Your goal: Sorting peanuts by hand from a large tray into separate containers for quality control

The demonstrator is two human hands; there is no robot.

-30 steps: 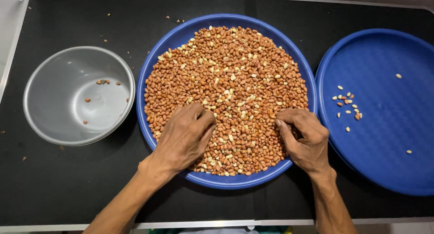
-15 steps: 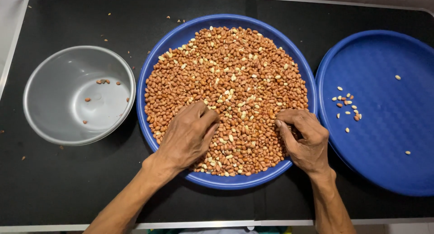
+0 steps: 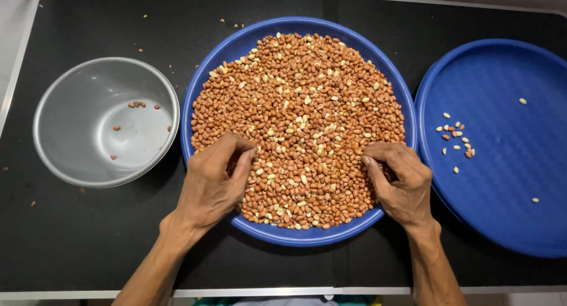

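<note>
A round blue tray [image 3: 236, 46] in the middle is covered with a layer of brown peanuts [image 3: 301, 117], some pale and skinless. My left hand [image 3: 215, 185] rests on the near left part of the pile, fingers curled into the nuts. My right hand [image 3: 401, 182] rests on the near right part, fingers bent and pinched among the nuts. What either hand has between its fingers is hidden. A grey metal bowl [image 3: 65, 140] at the left holds a few peanuts. A second blue tray [image 3: 508, 164] at the right holds several scattered nuts.
All three containers sit on a black table mat [image 3: 88, 241]. Loose nut bits lie on the mat near the bowl and behind the middle tray. The table's pale front edge [image 3: 266, 293] runs along the bottom; a pale strip borders the left side.
Both hands stay on the near part of the pile; only the fingers shift slightly among the peanuts.
</note>
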